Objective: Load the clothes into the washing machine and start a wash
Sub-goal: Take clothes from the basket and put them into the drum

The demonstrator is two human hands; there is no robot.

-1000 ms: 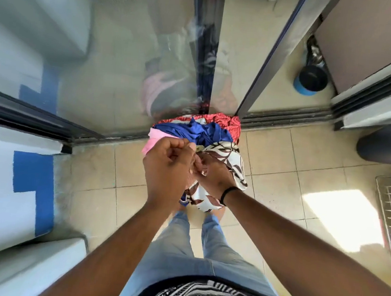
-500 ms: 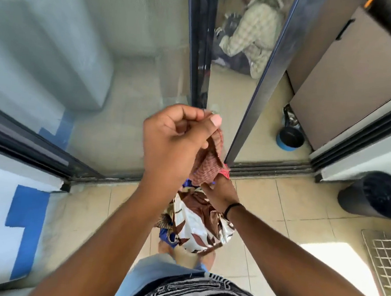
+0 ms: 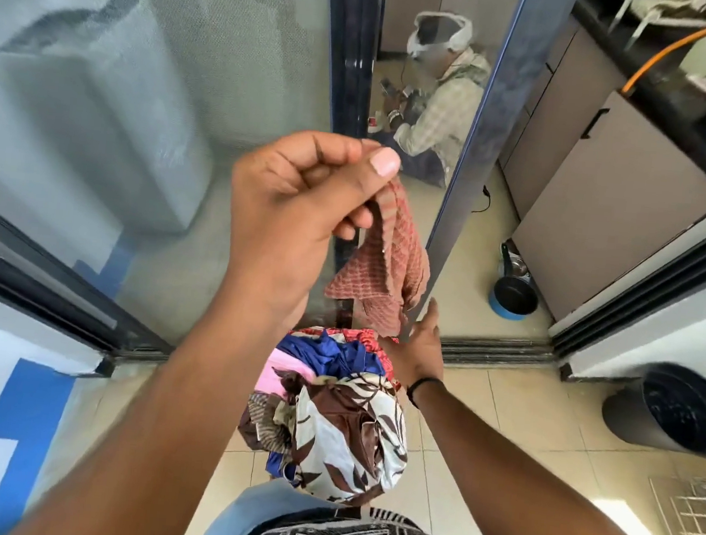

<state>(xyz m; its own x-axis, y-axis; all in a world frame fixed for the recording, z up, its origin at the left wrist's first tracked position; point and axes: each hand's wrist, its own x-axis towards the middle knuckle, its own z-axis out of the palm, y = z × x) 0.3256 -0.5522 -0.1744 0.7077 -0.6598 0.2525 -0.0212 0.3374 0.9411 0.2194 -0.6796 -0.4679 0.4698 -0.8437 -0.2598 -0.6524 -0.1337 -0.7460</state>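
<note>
My left hand [image 3: 300,210] pinches a red checked woven cloth [image 3: 386,266]; my right hand [image 3: 419,347], fingers straight, reaches beside the bundle of mixed patterned clothes [image 3: 337,412].

Red-and-cream check on cloth [image 3: 387,249]. Brown-and-white leaf print on wrap [image 3: 348,435], royal blue [image 3: 334,354] and pink [image 3: 279,368] within bundle. Black band [image 3: 421,386] at right wrist. Blue-rimmed black pan [image 3: 514,298] far right. Blue patch on white wall [image 3: 27,408] near left. Cream tiles [image 3: 501,406].

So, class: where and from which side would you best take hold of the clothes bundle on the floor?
Grip the knotted top of the brown-and-white patterned wrap, coming straight down from above. The clothes bundle sits upright on the floor with its gathered fabric facing up, which looks the easiest part for one hand to close round.
</note>
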